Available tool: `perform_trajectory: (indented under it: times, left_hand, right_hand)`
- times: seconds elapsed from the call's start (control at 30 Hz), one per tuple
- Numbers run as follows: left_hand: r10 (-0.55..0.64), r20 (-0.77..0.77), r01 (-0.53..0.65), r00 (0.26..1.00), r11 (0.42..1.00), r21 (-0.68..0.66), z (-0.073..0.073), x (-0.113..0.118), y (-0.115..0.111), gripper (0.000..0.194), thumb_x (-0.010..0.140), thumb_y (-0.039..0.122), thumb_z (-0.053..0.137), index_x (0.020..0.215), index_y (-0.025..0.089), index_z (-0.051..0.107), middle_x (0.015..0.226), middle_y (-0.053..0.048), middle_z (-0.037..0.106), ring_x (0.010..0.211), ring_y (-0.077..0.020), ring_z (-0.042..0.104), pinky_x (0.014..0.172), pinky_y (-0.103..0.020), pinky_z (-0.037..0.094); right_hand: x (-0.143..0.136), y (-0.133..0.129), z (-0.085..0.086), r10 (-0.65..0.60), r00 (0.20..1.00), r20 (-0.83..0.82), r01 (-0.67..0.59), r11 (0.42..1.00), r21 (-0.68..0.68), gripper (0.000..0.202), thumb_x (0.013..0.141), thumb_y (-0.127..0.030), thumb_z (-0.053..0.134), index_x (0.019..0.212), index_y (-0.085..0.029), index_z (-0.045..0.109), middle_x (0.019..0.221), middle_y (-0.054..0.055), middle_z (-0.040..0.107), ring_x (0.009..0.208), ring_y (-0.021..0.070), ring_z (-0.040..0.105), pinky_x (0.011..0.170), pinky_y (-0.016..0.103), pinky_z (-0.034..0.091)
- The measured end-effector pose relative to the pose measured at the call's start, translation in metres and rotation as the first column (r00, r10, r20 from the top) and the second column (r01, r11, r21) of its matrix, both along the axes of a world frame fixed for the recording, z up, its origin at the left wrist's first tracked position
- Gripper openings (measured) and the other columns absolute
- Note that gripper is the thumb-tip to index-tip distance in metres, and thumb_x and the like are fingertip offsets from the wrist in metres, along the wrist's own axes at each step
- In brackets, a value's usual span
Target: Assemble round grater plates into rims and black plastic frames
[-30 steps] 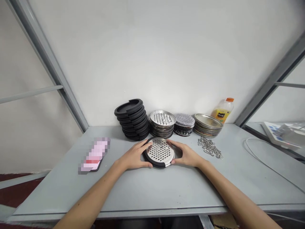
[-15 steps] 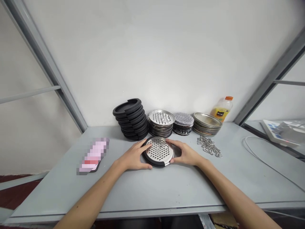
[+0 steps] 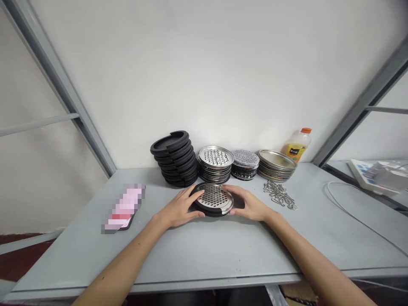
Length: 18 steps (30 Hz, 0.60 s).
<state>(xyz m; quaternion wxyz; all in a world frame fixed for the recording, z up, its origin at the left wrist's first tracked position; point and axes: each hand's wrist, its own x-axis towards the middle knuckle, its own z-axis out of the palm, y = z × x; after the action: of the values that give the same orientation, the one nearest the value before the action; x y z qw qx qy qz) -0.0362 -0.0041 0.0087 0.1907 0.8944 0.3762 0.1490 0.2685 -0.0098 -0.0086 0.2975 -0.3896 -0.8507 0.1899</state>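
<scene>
A round metal grater (image 3: pixel 215 197) with rows of slots lies between my hands at the middle of the table. Around its left and lower edge runs a black rim (image 3: pixel 208 211), which stops at the lower right and leaves the metal edge bare there. My left hand (image 3: pixel 180 207) grips the black side, thumb low and a finger over the top face. On the other side, my right hand (image 3: pixel 248 205) holds the bare metal edge between thumb and fingers. Its far fingertips are partly hidden by the grater. The near edge looks slightly raised.
Behind stand stacks of black rings (image 3: pixel 178 163), coarse grater discs (image 3: pixel 216 157), finer grater discs (image 3: pixel 245 158) and metal lids or plates (image 3: pixel 277 159). Metal hooks (image 3: pixel 279 194) lie right, near a bottle (image 3: pixel 298 146) and a cable (image 3: pixel 347 209). A phone (image 3: pixel 126 206) lies left.
The grater has tilted, its near edge coming up and away from me. Both hands keep their hold on it, the thumbs having risen slightly.
</scene>
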Motion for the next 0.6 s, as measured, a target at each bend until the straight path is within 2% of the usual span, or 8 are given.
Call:
perform_trajectory:
  times: [0.1,0.27,0.4,0.6]
  left_hand:
    - [0.01,0.028,-0.01,1.0,1.0,-0.019,0.001,0.001,0.0,0.074,0.084,0.064,0.052,0.146,0.029,0.031,0.155,-0.01,0.02,0.14,-0.0332,0.024,0.112,-0.05,0.025]
    - [0.018,0.074,-0.017,0.997,1.0,-0.017,-0.003,0.002,0.0,0.072,0.083,0.062,0.054,0.144,0.028,0.035,0.153,-0.011,0.026,0.138,-0.0337,0.028,0.111,-0.05,0.027]
    - [0.016,0.146,-0.02,0.989,0.999,0.025,0.001,0.004,-0.002,0.068,0.084,0.059,0.055,0.141,0.024,0.04,0.151,-0.012,0.029,0.136,-0.0325,0.031,0.111,-0.048,0.029]
    - [-0.11,0.258,0.076,0.96,0.988,0.135,0.015,0.01,-0.009,0.058,0.085,0.05,0.061,0.134,0.024,0.046,0.133,-0.009,0.053,0.122,-0.0268,0.048,0.105,-0.042,0.038]
  right_hand:
    - [-0.002,0.001,-0.001,-0.009,1.0,0.015,0.009,1.0,0.023,0.085,0.063,-0.05,0.079,0.136,-0.021,0.047,0.144,0.015,0.043,0.129,0.0358,0.043,0.108,0.053,0.034]
    - [-0.005,0.002,0.0,-0.021,1.0,0.007,0.02,0.997,0.074,0.058,0.078,-0.04,0.067,0.132,-0.024,0.053,0.137,0.013,0.052,0.124,0.0302,0.05,0.105,0.048,0.04]
    - [-0.005,0.0,0.005,-0.034,0.997,-0.075,0.042,0.993,0.11,0.052,0.079,-0.039,0.067,0.128,-0.025,0.057,0.131,0.012,0.058,0.119,0.0294,0.055,0.102,0.047,0.043]
    - [-0.004,-0.004,0.01,-0.152,0.947,-0.284,0.187,0.977,0.1,0.039,0.071,-0.041,0.074,0.105,-0.023,0.069,0.103,0.01,0.072,0.096,0.0286,0.066,0.087,0.043,0.051]
